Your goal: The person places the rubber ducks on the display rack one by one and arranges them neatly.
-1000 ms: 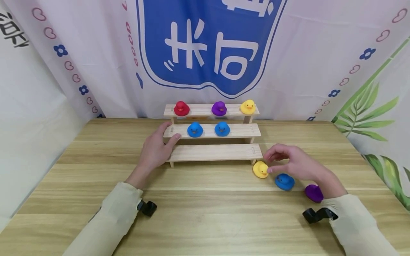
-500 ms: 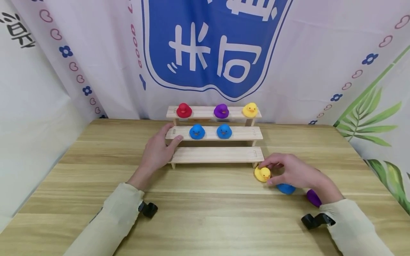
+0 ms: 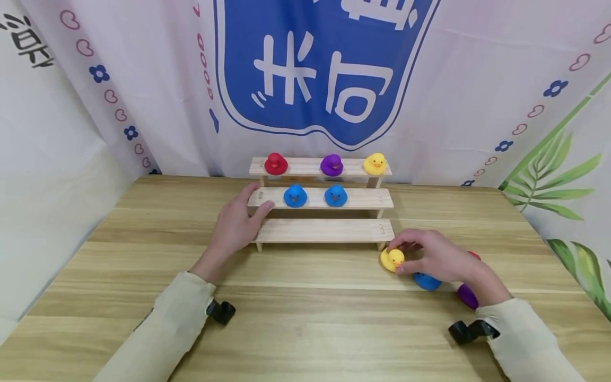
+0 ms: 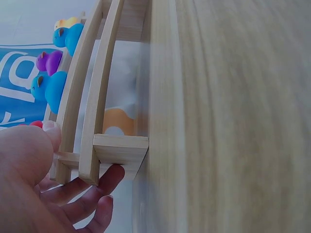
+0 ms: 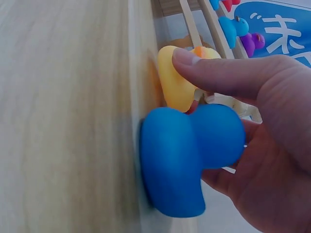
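Note:
A three-tier wooden shelf (image 3: 324, 231) stands at the back of the table. At its left end my left hand (image 3: 236, 223) grips the middle tier, thumb on top and fingers around the end, as the left wrist view shows. By the shelf's front right foot, my right hand (image 3: 436, 255) pinches a yellow rubber duck (image 3: 392, 260) between thumb and fingers, low at the table. Right beside that hand sits a blue rubber duck (image 5: 170, 162), partly hidden in the head view. A purple duck (image 3: 468, 296) and a red duck (image 3: 474, 255) are mostly covered by the right hand and wrist.
On the top tier are a red duck (image 3: 276, 164), a purple duck (image 3: 331, 165) and a yellow duck (image 3: 375, 164). Two blue ducks, a left one (image 3: 295, 196) and a right one (image 3: 336, 196), occupy the middle tier. A printed curtain (image 3: 167, 106) hangs behind the table (image 3: 305, 329).
My right hand has come down and closed its thumb and fingers on the yellow duck by the shelf. The left hand keeps its hold. The head view has shifted slightly.

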`<action>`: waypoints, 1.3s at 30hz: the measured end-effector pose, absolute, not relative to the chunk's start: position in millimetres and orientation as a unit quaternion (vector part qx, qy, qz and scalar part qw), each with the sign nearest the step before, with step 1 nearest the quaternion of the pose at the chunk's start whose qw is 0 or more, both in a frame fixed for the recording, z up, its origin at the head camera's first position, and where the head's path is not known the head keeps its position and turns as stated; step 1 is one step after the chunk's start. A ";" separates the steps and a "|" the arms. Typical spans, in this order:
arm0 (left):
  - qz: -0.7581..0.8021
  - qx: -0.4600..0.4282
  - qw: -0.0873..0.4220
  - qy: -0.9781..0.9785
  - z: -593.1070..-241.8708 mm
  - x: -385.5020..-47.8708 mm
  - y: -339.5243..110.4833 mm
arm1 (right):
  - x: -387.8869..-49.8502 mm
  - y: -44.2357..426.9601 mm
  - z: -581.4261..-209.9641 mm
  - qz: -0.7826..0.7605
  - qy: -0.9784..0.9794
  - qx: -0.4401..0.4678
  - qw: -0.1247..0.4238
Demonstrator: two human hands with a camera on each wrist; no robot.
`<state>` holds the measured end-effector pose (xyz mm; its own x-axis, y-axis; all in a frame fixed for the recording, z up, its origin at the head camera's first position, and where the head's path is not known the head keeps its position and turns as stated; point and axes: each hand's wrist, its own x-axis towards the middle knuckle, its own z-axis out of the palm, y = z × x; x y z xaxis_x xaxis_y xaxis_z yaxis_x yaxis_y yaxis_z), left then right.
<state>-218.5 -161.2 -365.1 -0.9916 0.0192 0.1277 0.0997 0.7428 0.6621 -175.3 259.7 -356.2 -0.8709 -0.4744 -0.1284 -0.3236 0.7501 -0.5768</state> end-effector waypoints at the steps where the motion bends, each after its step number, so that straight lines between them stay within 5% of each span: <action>1: -0.357 -0.033 0.057 -0.932 -365.1 -218.5 -161.0 | -174.9 260.2 -355.3 -0.283 0.925 -0.215 0.136; 39: -0.361 -0.030 0.050 -0.931 -365.6 -217.6 -161.6 | -168.1 269.3 -341.4 -0.335 0.900 -0.267 0.079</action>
